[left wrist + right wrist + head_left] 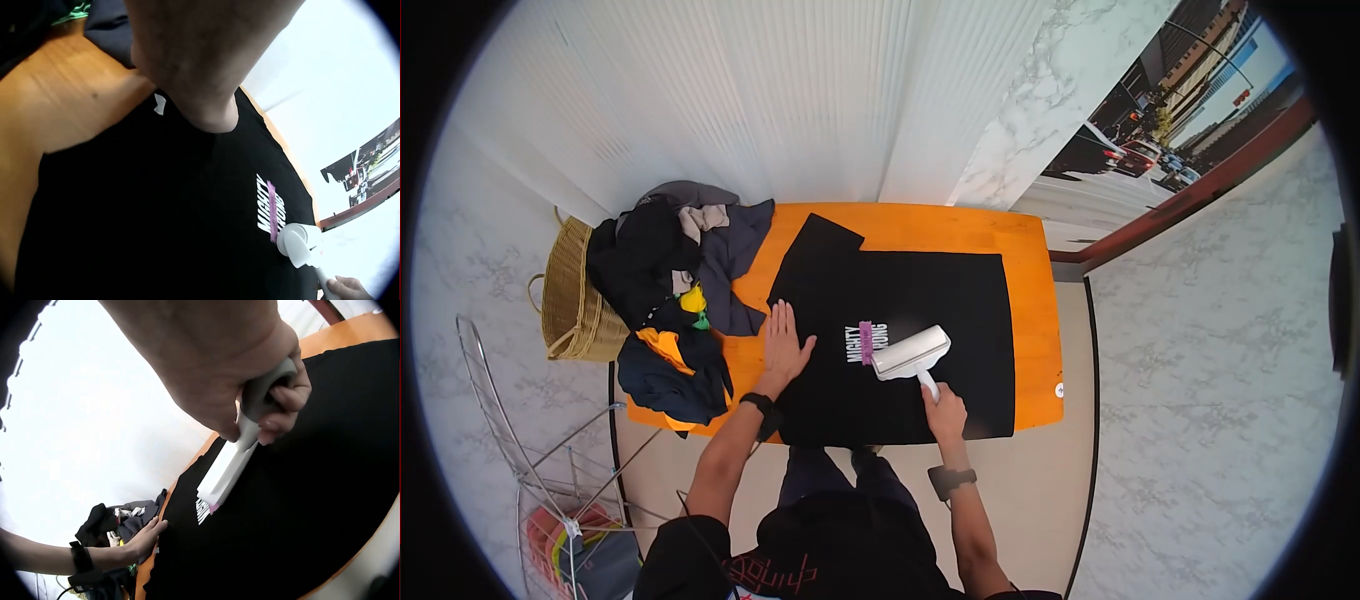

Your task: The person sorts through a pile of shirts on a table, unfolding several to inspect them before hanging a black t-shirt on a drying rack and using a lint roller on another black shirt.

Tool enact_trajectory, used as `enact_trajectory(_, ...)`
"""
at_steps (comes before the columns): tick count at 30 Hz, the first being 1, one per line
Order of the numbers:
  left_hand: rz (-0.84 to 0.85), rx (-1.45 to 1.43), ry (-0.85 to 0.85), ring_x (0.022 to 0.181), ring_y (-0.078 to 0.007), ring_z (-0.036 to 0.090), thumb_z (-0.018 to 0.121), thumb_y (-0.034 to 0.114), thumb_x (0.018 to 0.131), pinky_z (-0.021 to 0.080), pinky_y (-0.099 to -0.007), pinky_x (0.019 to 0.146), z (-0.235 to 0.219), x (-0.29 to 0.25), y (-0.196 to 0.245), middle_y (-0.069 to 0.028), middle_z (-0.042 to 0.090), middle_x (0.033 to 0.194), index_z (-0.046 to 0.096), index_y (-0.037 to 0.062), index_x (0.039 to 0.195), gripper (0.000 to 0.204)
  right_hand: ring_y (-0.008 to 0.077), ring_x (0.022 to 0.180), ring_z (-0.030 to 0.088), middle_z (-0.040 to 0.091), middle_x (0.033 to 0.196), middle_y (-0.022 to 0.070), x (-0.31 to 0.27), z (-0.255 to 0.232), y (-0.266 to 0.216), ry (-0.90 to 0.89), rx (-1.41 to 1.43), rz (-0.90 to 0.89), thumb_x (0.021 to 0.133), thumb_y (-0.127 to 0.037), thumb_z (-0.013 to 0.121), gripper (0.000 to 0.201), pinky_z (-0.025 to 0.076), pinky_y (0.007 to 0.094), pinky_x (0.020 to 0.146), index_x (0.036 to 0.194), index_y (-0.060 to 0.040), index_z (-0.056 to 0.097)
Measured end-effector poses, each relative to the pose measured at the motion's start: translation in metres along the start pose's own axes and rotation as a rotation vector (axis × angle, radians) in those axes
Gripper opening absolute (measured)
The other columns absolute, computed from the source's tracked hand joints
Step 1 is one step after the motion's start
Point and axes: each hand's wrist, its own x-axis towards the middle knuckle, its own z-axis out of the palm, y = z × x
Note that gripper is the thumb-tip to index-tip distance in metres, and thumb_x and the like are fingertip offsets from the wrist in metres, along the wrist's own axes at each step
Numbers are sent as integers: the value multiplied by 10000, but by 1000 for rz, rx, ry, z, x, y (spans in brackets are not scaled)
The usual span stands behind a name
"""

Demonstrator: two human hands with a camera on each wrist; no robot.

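A black shirt [940, 290] with white lettering and a purple stripe lies spread on the orange table. My right hand [946, 412] grips the handle of a white lint roller [912, 353], whose head lies over the right part of the lettering. In the right wrist view the fingers of my right hand [269, 394] curl round the grey and white handle. My left hand [784, 345] rests flat on the shirt's left edge, fingers straight, thumb spread. The left wrist view shows the roller [300, 242] at the purple stripe; the left fingers are hidden there.
A heap of dark clothes [645, 260], with some orange and yellow pieces, covers the table's left end beside a wicker basket [580, 300]. A wire rack [572, 525] stands at the lower left. The orange table [1035, 330] shows bare wood along its right side.
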Motion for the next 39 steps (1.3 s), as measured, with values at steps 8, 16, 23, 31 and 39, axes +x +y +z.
enact_trajectory(8,-6,-178,13,1460,-391,164,631,355,862,154,-468,1185,40,-50,76,-285,182,1551,203,-111,1467,876,434,783,654,664,766,245,105,-32,-44,-121,-227,-322,904,-467,596,478,519,502,704,868,4,666)
enact_trajectory(16,40,-271,-51,1454,-399,171,613,348,876,146,-469,1190,63,-51,109,-290,203,1537,226,-113,1455,835,423,815,657,668,788,250,186,-32,-104,-317,-413,-508,879,-517,604,527,527,484,739,844,3,685)
enact_trajectory(23,24,-183,-85,1456,-378,178,577,397,899,153,-462,1191,60,-51,108,-273,214,1539,228,-97,1464,828,406,821,665,681,799,235,222,-2,-145,-447,-410,-606,866,-558,595,564,532,466,766,878,-7,712)
enact_trajectory(31,15,-115,-142,1468,-356,154,547,467,903,143,-446,1195,48,-49,117,-246,212,1550,238,-85,1468,848,381,847,674,688,846,203,248,61,-188,-530,-333,-836,859,-588,588,587,538,471,759,878,-13,709)
enact_trajectory(39,-7,-95,-154,1462,-374,165,565,469,879,143,-451,1190,51,-48,120,-250,219,1548,259,-89,1457,860,381,853,680,686,844,218,231,114,-244,-519,-229,-923,865,-558,603,567,540,458,750,867,-1,712)
